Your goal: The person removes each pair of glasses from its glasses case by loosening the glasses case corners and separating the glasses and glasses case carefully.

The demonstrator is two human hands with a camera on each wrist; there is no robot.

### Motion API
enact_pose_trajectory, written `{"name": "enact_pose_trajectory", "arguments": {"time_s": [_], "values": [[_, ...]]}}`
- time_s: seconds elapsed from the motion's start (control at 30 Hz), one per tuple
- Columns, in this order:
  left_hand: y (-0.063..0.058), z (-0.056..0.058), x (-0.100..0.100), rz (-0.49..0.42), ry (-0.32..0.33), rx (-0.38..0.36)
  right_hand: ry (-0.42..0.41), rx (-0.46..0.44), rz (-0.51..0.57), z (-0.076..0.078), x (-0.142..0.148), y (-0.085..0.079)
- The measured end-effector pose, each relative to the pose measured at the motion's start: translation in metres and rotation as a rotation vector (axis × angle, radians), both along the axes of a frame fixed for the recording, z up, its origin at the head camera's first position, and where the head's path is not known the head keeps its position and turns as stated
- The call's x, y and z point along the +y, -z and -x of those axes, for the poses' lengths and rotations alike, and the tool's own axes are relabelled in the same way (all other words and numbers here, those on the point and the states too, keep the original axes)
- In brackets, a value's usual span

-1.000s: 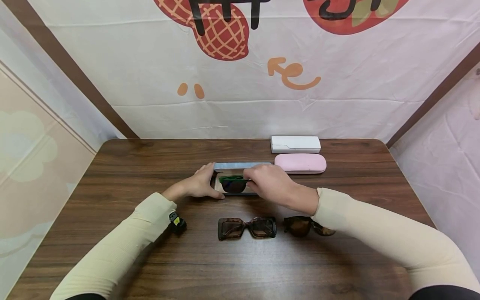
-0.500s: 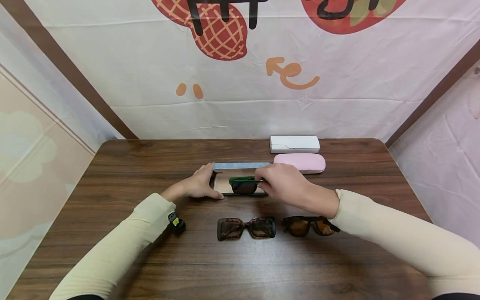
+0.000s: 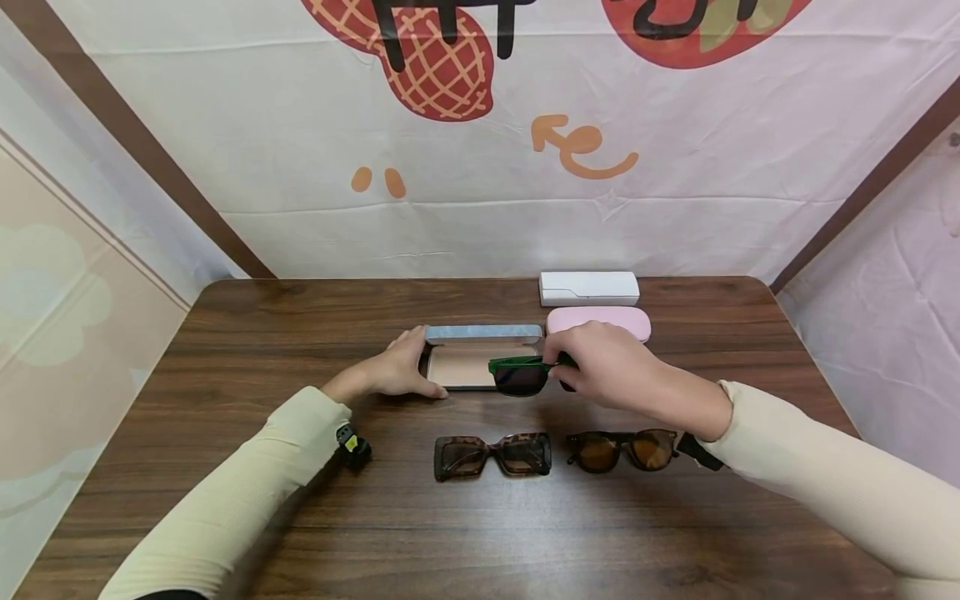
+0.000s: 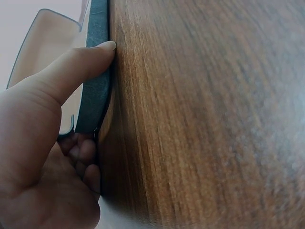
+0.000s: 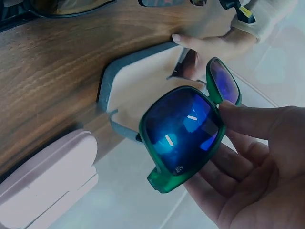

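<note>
My left hand (image 3: 396, 367) grips the left end of an open glasses case (image 3: 459, 367) with a blue lid and cream lining. In the left wrist view, its thumb lies over the case's dark front wall and the fingers curl at the end. Green-framed sunglasses (image 3: 519, 381) are pinched between the thumb and fingers of my right hand (image 3: 615, 367), over the case's right part. Their blue mirrored lens (image 5: 183, 129) faces the camera in the right wrist view, with the other lens partly behind the fingertips. The case's lining shows bare.
Tortoiseshell sunglasses (image 3: 492, 457) and round brown-lensed sunglasses (image 3: 622, 451) lie in front of the case. A pink glasses case (image 3: 592, 317) stands behind my right hand, and a white case (image 3: 589, 288) is farther back. Behind the table (image 3: 300, 317) hangs a printed cloth (image 3: 480, 233).
My right hand has drawn the green sunglasses rightward and up from inside the open case, baring the lining. The left hand stays on the case's left end.
</note>
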State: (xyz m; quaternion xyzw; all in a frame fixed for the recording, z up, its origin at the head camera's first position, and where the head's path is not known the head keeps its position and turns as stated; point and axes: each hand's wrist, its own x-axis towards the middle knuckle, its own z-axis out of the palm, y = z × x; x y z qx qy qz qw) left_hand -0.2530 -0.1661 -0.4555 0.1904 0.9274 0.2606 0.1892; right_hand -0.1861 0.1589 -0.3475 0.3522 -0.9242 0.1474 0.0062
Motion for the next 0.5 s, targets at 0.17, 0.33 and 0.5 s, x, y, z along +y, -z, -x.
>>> {"name": "enact_pose_trajectory", "arguments": {"time_s": [0.17,0.33,0.5], "values": [[-0.001,0.000,0.000,-0.024,0.009,0.015,0.010,-0.018,-0.008,-0.002,0.010,-0.006],[-0.001,0.000,-0.001,-0.039,0.015,0.027,0.008,-0.049,-0.006,-0.005,0.021,-0.013],[-0.002,0.001,0.000,-0.048,0.019,0.034,0.019,-0.103,-0.004,-0.008,0.036,-0.017]]}}
